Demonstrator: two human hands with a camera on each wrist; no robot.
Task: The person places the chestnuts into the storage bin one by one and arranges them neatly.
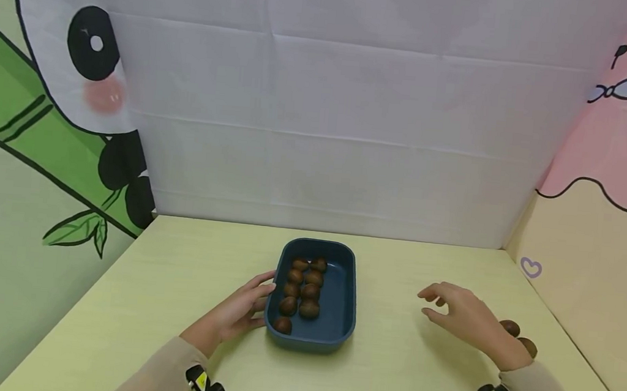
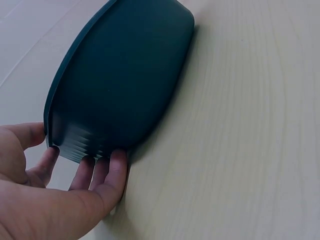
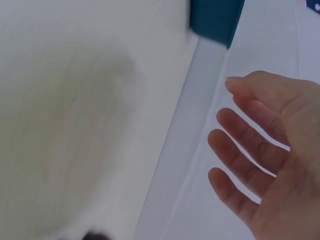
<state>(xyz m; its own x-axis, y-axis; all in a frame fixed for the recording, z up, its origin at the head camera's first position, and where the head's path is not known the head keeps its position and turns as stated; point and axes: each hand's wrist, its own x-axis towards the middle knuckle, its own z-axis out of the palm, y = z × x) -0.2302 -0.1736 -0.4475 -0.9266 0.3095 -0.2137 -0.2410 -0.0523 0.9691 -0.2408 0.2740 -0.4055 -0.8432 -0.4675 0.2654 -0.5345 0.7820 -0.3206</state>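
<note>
My left hand (image 1: 238, 312) touches the tray (image 1: 341, 296) on the table (image 1: 390, 275) — pinching or not, I can't tell — seemingly mid-filling with nuts (image 1: 310, 292), so my empty, relaxed right hand (image 1: 464, 315) should fetch the loose nuts (image 1: 527, 347) near it.

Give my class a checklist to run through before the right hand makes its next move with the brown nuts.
1. Tray flat on the table: ok.
2. Left hand steadying the tray: ok, its fingers touch the side; how firmly, cannot tell.
3. Right hand free: ok, it holds nothing, fingers loosely bent.
4. Space for more: ok, nine nuts lie toward the tray's left; its right part is bare.
5. Right fingers lined up with the two visible loose nuts: not ok, these lie by the wrist, behind the fingers.
6. All loose nuts visible: cannot tell, the right forearm may hide some.
</note>
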